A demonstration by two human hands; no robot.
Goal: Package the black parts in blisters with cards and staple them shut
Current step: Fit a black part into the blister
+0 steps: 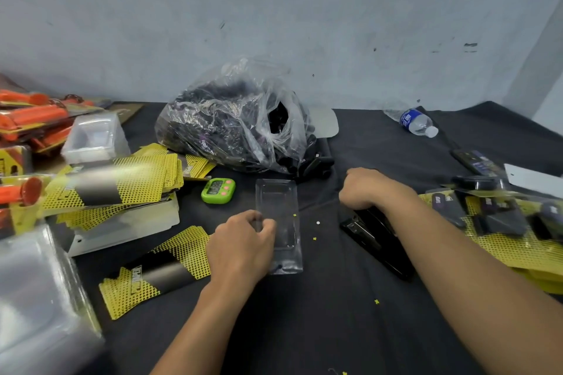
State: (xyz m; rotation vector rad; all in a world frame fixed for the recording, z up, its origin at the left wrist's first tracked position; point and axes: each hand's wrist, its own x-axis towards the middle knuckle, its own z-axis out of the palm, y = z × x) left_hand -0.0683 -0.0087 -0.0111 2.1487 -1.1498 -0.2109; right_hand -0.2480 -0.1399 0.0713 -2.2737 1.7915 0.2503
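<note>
A clear empty blister point(281, 207) lies lengthwise on the black cloth in the middle. My left hand point(240, 248) pinches its left edge near the lower half. My right hand point(367, 187) hovers with curled fingers to the right of the blister, close to loose black parts point(315, 166) spilling from a clear plastic bag point(231, 119); whether it holds anything I cannot tell. A black stapler point(376, 240) lies under my right wrist. One yellow-and-black card point(155, 272) lies left of my left hand, with a stack of cards point(122, 179) behind it.
A green timer point(218, 190) sits behind the blister. Finished packs point(493, 216) are piled at the right. Stacks of clear blisters point(42, 289) stand at the near left, orange packaged goods point(33, 122) at the far left, and a water bottle point(416, 122) lies at the back right.
</note>
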